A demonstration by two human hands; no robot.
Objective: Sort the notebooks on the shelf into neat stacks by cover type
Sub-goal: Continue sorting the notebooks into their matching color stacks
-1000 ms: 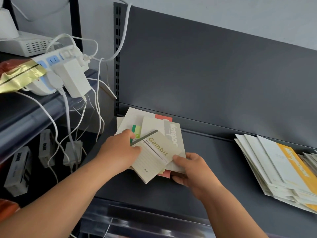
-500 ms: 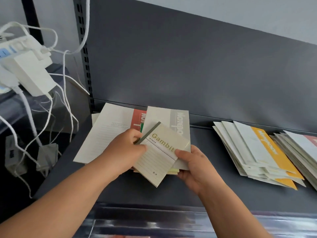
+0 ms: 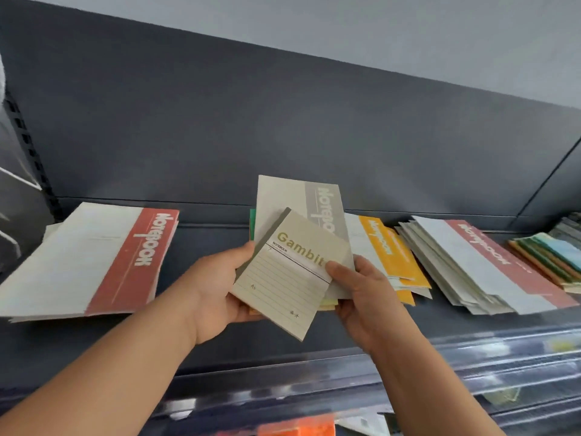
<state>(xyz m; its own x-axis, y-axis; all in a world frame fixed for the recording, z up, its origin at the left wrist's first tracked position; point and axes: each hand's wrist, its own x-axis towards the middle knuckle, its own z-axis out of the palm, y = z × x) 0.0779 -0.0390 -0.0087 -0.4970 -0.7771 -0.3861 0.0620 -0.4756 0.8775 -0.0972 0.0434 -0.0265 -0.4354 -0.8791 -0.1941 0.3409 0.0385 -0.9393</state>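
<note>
Both my hands hold a small bundle of notebooks above the dark shelf (image 3: 195,347). On top lies a beige "Gambit" notebook (image 3: 289,278), tilted, over a grey-banded notebook (image 3: 292,202); green and yellow edges show beneath. My left hand (image 3: 217,294) grips the bundle's left edge, thumb on the Gambit cover. Gripping the right edge is my right hand (image 3: 361,297), its thumb on the same cover. A red-banded notebook stack (image 3: 94,259) lies at the left. To the right sit an orange-banded stack (image 3: 386,253) and another red-banded stack (image 3: 478,265).
Colourful smaller notebooks (image 3: 553,256) lie at the far right of the shelf. The dark back panel (image 3: 251,121) rises behind. A clear plastic front rail (image 3: 471,357) runs along the shelf edge, with more goods on the level below.
The bundle has come off the red-banded stack and moved right, now held clear of the shelf. My view has swung right, so the cables and power strip are out of sight.
</note>
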